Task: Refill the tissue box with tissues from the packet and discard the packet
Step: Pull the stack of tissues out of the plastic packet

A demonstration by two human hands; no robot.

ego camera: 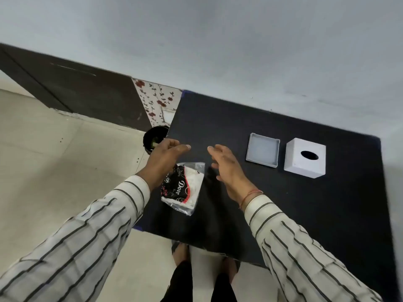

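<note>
A clear plastic tissue packet (185, 188) with black and red print lies near the left edge of the black table (283, 203). My left hand (165, 159) hovers just above its far left end, fingers apart, holding nothing. My right hand (229, 165) hangs to the right of the packet, palm turned inward, fingers spread, apart from it. Farther right stands the white tissue box cover (305, 158) with an oval slot on top. Its shallow white base tray (262, 152) lies open-side up beside it, on the left.
A dark round bin (152, 138) stands on the tiled floor beside the table's far left edge. A pale wall runs behind the table. A dark cabinet and a floral panel (157, 101) are at the back left. My feet show below the table's near edge.
</note>
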